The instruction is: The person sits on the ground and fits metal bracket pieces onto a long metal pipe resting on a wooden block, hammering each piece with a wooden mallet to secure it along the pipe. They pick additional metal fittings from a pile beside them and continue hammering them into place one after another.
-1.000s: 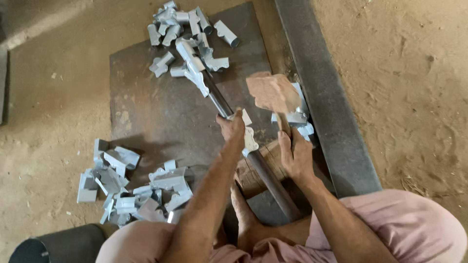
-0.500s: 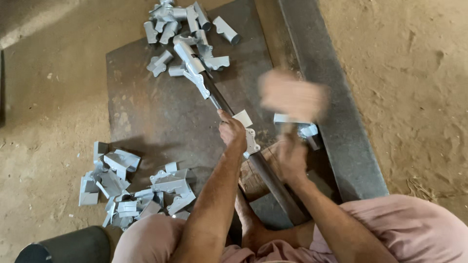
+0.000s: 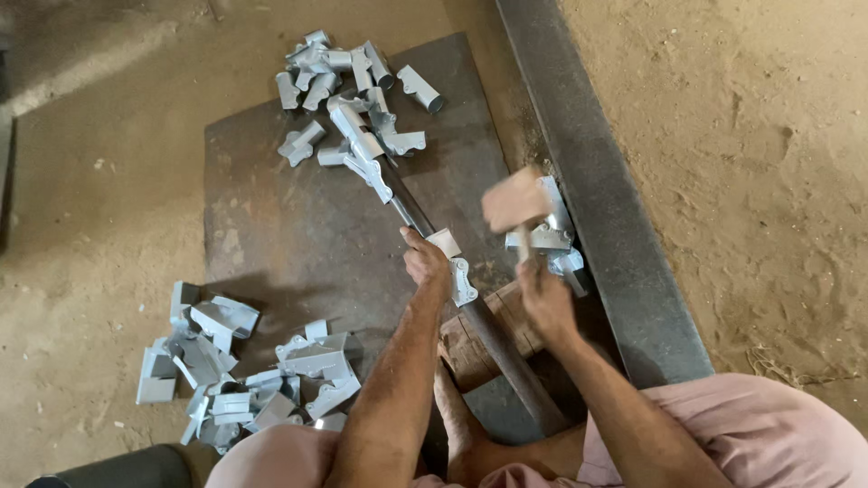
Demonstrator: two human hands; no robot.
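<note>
A dark steel plate (image 3: 298, 226) is laid on the dirt floor, with a heavy steel beam (image 3: 597, 190) along its right edge; the beam is cut off at the top of the view. A long rod (image 3: 434, 244) is laid diagonally across the plate, its lower end hidden behind the person's legs. A wooden block (image 3: 488, 334) is seen under the rod, partly covered by the arms. Two heaps of grey brackets are present: one at the rod's far end (image 3: 353, 81), one at lower left (image 3: 244, 370). A bracket (image 3: 457, 271) is pressed onto the rod by the left hand (image 3: 427, 267), fingers closed on it. A mallet (image 3: 517, 203), blurred, is gripped by its handle in the right hand (image 3: 542, 298). More brackets (image 3: 551, 244) behind the mallet are hard to make out.
</note>
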